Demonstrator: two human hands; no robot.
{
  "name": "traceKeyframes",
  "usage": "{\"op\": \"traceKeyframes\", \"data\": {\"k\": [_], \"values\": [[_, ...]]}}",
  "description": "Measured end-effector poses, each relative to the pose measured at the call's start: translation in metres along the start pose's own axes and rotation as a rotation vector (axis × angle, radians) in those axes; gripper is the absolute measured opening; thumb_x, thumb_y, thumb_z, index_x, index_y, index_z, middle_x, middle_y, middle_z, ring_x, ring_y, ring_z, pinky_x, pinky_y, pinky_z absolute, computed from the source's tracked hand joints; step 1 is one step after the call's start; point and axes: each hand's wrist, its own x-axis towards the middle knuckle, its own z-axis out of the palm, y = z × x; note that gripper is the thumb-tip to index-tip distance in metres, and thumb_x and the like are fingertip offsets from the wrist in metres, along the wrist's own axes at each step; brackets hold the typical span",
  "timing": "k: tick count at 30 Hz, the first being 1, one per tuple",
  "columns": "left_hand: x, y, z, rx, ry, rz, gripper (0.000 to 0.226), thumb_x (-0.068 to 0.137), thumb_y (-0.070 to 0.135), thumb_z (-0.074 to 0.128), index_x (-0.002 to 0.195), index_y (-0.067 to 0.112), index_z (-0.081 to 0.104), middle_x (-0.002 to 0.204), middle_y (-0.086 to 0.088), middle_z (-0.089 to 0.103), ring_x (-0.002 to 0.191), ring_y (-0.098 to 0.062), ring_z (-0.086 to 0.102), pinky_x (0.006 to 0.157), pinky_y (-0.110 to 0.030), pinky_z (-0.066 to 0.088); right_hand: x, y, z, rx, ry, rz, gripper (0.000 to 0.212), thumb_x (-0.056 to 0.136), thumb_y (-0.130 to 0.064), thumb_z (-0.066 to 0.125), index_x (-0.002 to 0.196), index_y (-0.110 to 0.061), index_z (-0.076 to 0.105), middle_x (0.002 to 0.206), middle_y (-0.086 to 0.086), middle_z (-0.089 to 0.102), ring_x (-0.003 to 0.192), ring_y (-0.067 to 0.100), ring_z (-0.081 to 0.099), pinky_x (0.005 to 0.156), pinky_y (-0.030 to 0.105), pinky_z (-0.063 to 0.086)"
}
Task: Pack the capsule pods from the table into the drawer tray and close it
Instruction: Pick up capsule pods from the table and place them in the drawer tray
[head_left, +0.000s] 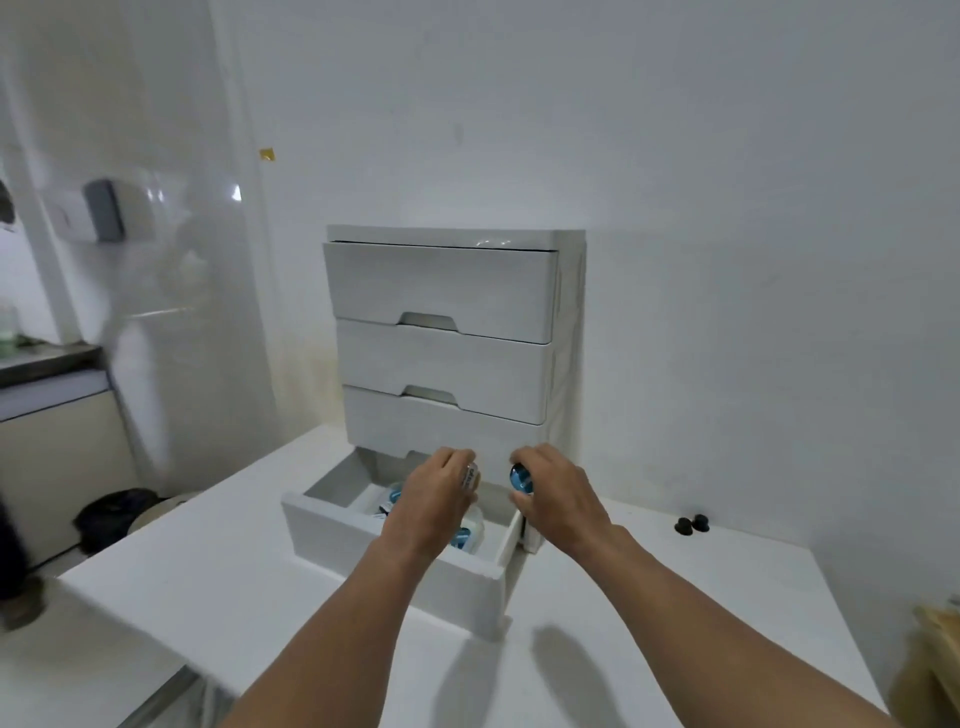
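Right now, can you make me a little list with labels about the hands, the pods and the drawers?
bottom drawer: white plastic, pulled out, open
left hand: grips a small pale capsule pod above the bottom drawer
right hand: grips a round blue-topped capsule pod beside it
inside the drawer: more blue-and-white pods
upper drawers: three, white, shut
table: white top, two small black knobs at the right

Plain white wall (727, 156); glossy panel (197, 312) & counter (47, 364) on L, black bag (114, 512) below.
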Motion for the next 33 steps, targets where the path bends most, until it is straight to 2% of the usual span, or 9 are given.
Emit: {"op": "traceKeyframes", "data": {"k": [7,10,15,19,23,27,30,33], "values": [[0.002,-0.091,-0.033,-0.003,-0.016,0.001,0.042,0.086,0.015,0.067,0.126,0.012,0.054,0.125,-0.006,0.058,0.105,-0.019,0.059,0.089,-0.020,0.047,0.042,-0.067,0.059,0.045,0.028,0.029,0.037,0.086,-0.020,0.066,0.122,-0.020,0.057,0.112,0.005,0.051,0.094,0.023,0.059,0.088,0.030,0.052],[0.001,-0.126,-0.042,-0.034,-0.033,0.008,0.036,0.088,0.015,0.065,0.122,0.012,0.056,0.122,-0.006,0.060,0.103,-0.018,0.058,0.083,-0.014,0.039,0.057,-0.090,0.085,0.037,0.032,0.053,0.036,0.087,-0.020,0.063,0.122,-0.021,0.057,0.110,0.004,0.051,0.092,0.023,0.059,0.087,0.033,0.052],[0.000,-0.174,-0.040,-0.081,-0.064,-0.010,0.036,0.086,0.017,0.067,0.120,0.013,0.057,0.118,-0.006,0.061,0.103,-0.018,0.056,0.082,-0.014,0.036,0.074,-0.112,0.123,0.010,0.008,0.120,0.039,0.086,-0.018,0.064,0.124,-0.019,0.053,0.115,0.003,0.054,0.097,0.022,0.059,0.088,0.034,0.052],[0.006,-0.205,-0.027,-0.103,-0.091,-0.036,0.033,0.084,0.015,0.068,0.116,0.015,0.058,0.112,-0.005,0.056,0.098,-0.017,0.053,0.080,-0.016,0.038,0.089,-0.112,0.147,-0.024,-0.020,0.151,0.030,0.086,-0.018,0.066,0.115,-0.018,0.057,0.113,0.003,0.051,0.093,0.023,0.058,0.085,0.033,0.053],[0.022,-0.230,-0.005,-0.130,-0.115,-0.051,0.030,0.083,0.015,0.067,0.111,0.014,0.058,0.106,-0.005,0.057,0.093,-0.021,0.055,0.078,-0.025,0.046,0.109,-0.101,0.171,-0.044,-0.053,0.208,0.031,0.084,-0.016,0.067,0.114,-0.017,0.057,0.113,0.004,0.046,0.090,0.024,0.058,0.084,0.034,0.054],[0.041,-0.256,0.022,-0.150,-0.169,-0.075,0.030,0.084,0.014,0.066,0.114,0.013,0.058,0.111,-0.005,0.053,0.097,-0.020,0.054,0.081,-0.023,0.045,0.130,-0.083,0.199,-0.037,-0.076,0.266,0.034,0.084,-0.016,0.068,0.115,-0.017,0.057,0.113,0.004,0.042,0.086,0.020,0.054,0.080,0.027,0.051],[0.062,-0.276,0.045,-0.147,-0.212,-0.085,0.032,0.082,0.011,0.067,0.113,0.012,0.059,0.110,-0.005,0.051,0.093,-0.017,0.053,0.078,-0.019,0.043,0.145,-0.066,0.222,-0.010,-0.102,0.294,0.035,0.083,-0.014,0.068,0.116,-0.016,0.057,0.112,0.003,0.041,0.085,0.019,0.050,0.082,0.027,0.050],[0.084,-0.293,0.072,-0.127,-0.265,-0.068,0.032,0.081,0.009,0.067,0.113,0.010,0.060,0.110,-0.006,0.053,0.093,-0.020,0.055,0.079,-0.021,0.043,0.158,-0.047,0.244,-0.005,-0.133,0.312,0.039,0.083,-0.012,0.067,0.121,-0.015,0.055,0.115,0.004,0.043,0.089,0.017,0.051,0.083,0.024,0.046]]}}
